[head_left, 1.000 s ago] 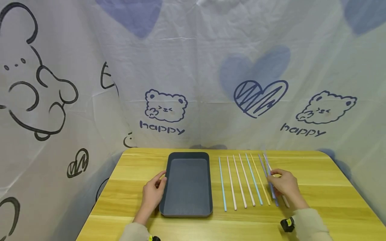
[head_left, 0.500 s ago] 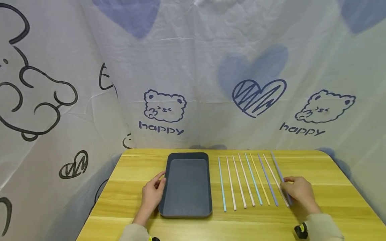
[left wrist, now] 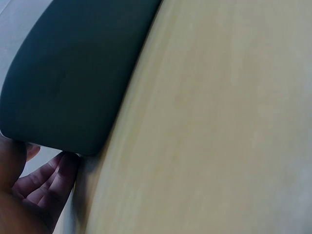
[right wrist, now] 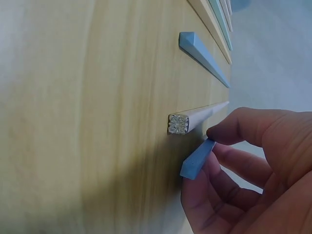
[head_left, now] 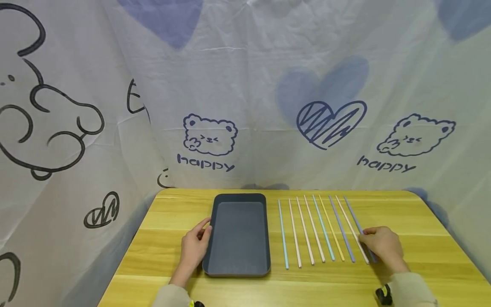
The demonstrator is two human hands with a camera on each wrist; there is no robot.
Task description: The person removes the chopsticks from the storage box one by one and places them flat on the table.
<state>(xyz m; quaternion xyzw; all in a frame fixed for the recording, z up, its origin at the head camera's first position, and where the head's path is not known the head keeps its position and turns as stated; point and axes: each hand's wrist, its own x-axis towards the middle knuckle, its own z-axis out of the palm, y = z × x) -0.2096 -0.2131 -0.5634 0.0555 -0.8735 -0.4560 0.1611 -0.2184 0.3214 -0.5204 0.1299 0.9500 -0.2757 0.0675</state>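
Note:
My left hand (head_left: 194,245) holds the left rim of the dark grey rectangular tray (head_left: 240,238); in the left wrist view its fingers (left wrist: 62,183) bend against the tray's edge. At the right end of a row of chopsticks, my right hand (head_left: 383,246) pinches a purple chopstick (head_left: 353,214) between thumb and fingers. It appears bluish in the right wrist view, where the thick end of this chopstick (right wrist: 197,160) sticks out below the thumb. Close beside it lies a pale pink chopstick (right wrist: 195,118) with a patterned end. Another purple chopstick (head_left: 342,229) is left of that.
Further left lie a yellow chopstick (head_left: 331,228), a light blue chopstick (head_left: 324,228), several pink ones and another light blue chopstick (head_left: 283,234) nearest the tray, roughly side by side on the wooden table (head_left: 307,285). A printed cloth (head_left: 264,106) hangs behind the table.
My right hand has moved right with the purple chopstick, from over the neighbouring ones to the row's right end, and the chopstick's far end has lowered. My left hand stays at the tray.

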